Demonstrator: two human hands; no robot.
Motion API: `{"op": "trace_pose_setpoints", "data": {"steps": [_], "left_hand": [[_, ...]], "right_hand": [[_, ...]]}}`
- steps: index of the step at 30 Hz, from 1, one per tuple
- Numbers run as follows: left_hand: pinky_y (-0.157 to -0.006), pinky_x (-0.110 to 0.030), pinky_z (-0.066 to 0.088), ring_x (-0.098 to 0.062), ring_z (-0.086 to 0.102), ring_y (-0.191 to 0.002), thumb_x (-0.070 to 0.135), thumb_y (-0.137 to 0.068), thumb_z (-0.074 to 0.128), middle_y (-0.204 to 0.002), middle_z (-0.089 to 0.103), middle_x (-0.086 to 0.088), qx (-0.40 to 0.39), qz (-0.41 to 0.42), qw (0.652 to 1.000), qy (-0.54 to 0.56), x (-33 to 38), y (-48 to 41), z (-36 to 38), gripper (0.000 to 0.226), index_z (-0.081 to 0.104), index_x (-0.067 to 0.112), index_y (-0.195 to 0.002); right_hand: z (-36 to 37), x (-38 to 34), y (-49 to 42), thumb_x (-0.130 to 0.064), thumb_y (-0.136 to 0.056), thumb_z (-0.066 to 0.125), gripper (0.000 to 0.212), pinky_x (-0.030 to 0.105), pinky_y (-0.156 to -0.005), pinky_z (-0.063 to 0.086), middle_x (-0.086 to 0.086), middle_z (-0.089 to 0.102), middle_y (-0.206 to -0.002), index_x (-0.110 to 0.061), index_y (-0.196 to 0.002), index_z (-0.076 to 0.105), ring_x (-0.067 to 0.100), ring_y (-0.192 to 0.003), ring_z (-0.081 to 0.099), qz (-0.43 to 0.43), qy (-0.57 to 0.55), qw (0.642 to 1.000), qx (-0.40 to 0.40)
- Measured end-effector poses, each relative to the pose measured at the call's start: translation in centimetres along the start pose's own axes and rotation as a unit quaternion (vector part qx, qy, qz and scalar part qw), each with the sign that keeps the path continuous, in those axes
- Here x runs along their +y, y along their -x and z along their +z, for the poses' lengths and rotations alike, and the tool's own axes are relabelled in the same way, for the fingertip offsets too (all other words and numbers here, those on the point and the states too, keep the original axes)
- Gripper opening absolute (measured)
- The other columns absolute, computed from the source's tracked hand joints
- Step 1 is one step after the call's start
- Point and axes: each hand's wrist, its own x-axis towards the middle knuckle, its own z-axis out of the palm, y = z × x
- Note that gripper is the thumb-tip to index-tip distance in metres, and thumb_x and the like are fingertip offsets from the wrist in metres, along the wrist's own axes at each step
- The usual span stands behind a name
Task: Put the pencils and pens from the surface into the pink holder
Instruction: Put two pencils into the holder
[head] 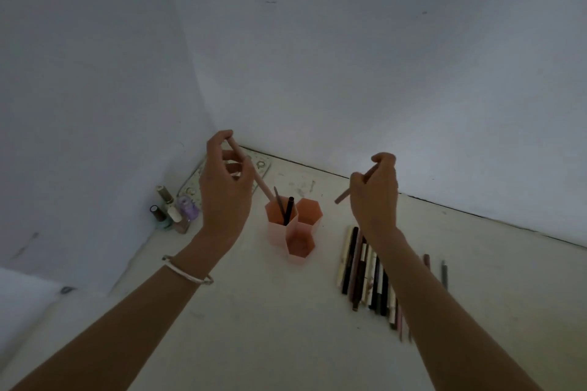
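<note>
A pink holder (293,233) made of three hexagonal cups stands on the pale surface near the wall corner. Its left cup holds a black pen (288,214) and a thin grey pencil (279,201). My left hand (224,189) pinches a pink pencil (254,176) that slants down with its tip at the left cup's rim. My right hand (374,197) is raised to the right of the holder and grips another pink pencil (344,196), whose end points left. A row of several pens and pencils (365,270) lies on the surface, partly hidden under my right forearm.
Several nail polish bottles (173,211) stand in the corner left of the holder. A small patterned tray (257,168) lies against the wall behind my left hand. Two loose pencils (444,274) lie to the right of the row. White walls close in at the back and left.
</note>
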Motion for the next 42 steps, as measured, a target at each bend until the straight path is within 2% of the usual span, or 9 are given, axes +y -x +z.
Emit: {"op": "trace_pose_setpoints", "data": {"steps": [9, 13, 19, 23, 26, 29, 34, 38, 42], "left_hand": [[-0.073, -0.029, 0.058, -0.009, 0.064, -0.091, 0.013, -0.092, 0.059, -0.100, 0.063, 0.007, -0.109, 0.042, 0.986, -0.118, -5.0, 3.3, 1.0, 0.030, 0.053, 0.026, -0.118], [-0.088, -0.032, 0.051, -0.014, 0.054, -0.113, 0.025, -0.096, 0.052, -0.118, 0.061, 0.004, -0.142, 0.063, 0.964, -0.217, -6.4, 4.6, 0.5, 0.026, 0.063, 0.020, -0.119], [-0.064, -0.026, 0.037, -0.021, 0.055, -0.084, 0.007, -0.088, 0.047, -0.090, 0.056, -0.001, -0.009, -0.225, 0.967, -0.115, -6.8, 7.0, -0.3, 0.014, 0.052, 0.012, -0.100], [-0.060, -0.028, 0.041, -0.024, 0.053, -0.077, -0.001, -0.084, 0.049, -0.081, 0.055, -0.002, -0.065, -0.306, 0.943, -0.112, -6.2, 10.1, -0.2, 0.015, 0.051, 0.014, -0.088], [-0.064, -0.025, 0.044, -0.016, 0.058, -0.074, 0.001, -0.085, 0.051, -0.080, 0.063, 0.004, -0.161, -0.260, 0.945, -0.117, -4.9, 12.8, 0.6, 0.022, 0.061, 0.020, -0.079], [-0.073, -0.022, 0.050, -0.006, 0.061, -0.080, 0.011, -0.088, 0.054, -0.089, 0.065, 0.012, -0.293, -0.136, 0.935, -0.144, -3.4, 14.9, 2.4, 0.017, 0.064, 0.024, -0.090], [-0.073, -0.028, 0.049, -0.020, 0.064, -0.097, 0.001, -0.096, 0.041, -0.111, 0.060, -0.005, -0.422, 0.100, 0.795, -0.424, -1.6, 14.4, 8.9, 0.025, 0.054, 0.009, -0.116], [-0.086, -0.042, 0.055, -0.034, 0.060, -0.111, -0.005, -0.096, 0.040, -0.127, 0.054, -0.021, -0.438, 0.082, 0.745, -0.496, -2.4, 13.7, 13.7, 0.034, 0.047, -0.005, -0.129], [-0.095, -0.043, 0.048, -0.043, 0.043, -0.130, 0.004, -0.099, 0.039, -0.149, 0.027, -0.033, -0.409, 0.015, 0.749, -0.522, -3.4, 12.8, 16.4, 0.057, 0.013, -0.010, -0.148]], "right_hand": [[-0.3, -4.2, 1.6, 0.009, -0.081, 0.045, 0.041, 0.005, -0.051, 0.040, 0.015, 0.044, -0.076, -0.021, -0.109, 0.039, -0.004, -0.054, 0.051, -0.145, -0.146, 0.978, 0.016], [1.0, -3.1, 3.6, -0.003, -0.086, 0.052, 0.040, 0.016, -0.061, 0.044, -0.002, 0.049, -0.081, -0.029, -0.114, 0.041, 0.007, -0.068, 0.051, -0.160, -0.123, 0.979, -0.035], [3.9, -1.3, 6.1, -0.017, -0.095, 0.053, 0.037, 0.012, -0.063, 0.045, -0.010, 0.052, -0.097, -0.026, -0.129, 0.043, 0.001, -0.072, 0.052, -0.177, 0.006, 0.976, -0.125], [4.8, 0.0, 7.1, -0.019, -0.098, 0.048, 0.035, 0.030, -0.080, 0.051, 0.001, 0.057, -0.110, -0.018, -0.133, 0.048, 0.014, -0.092, 0.056, -0.239, 0.090, 0.952, -0.168], [4.6, 0.5, 7.3, -0.018, -0.097, 0.049, 0.034, 0.031, -0.081, 0.053, 0.006, 0.056, -0.115, -0.014, -0.130, 0.055, 0.018, -0.093, 0.058, -0.276, 0.109, 0.941, -0.163], [2.9, 0.4, 6.2, -0.019, -0.093, 0.048, 0.038, 0.012, -0.069, 0.046, -0.004, 0.055, -0.111, -0.017, -0.131, 0.053, 0.000, -0.076, 0.052, -0.239, 0.063, 0.963, -0.106], [-1.8, 1.7, 3.1, -0.003, -0.087, 0.050, 0.041, 0.010, -0.059, 0.042, -0.011, 0.054, -0.098, -0.019, -0.124, 0.055, 0.002, -0.070, 0.053, -0.136, 0.015, 0.991, 0.010], [-5.2, 4.2, 2.6, 0.002, -0.084, 0.052, 0.042, 0.016, -0.055, 0.044, -0.010, 0.056, -0.096, -0.020, -0.119, 0.058, 0.010, -0.066, 0.053, -0.111, 0.038, 0.993, 0.020], [-7.4, 6.7, 3.0, 0.004, -0.084, 0.052, 0.042, 0.022, -0.054, 0.047, -0.011, 0.057, -0.095, -0.021, -0.118, 0.058, 0.012, -0.065, 0.053, -0.096, 0.062, 0.993, 0.019]]}}
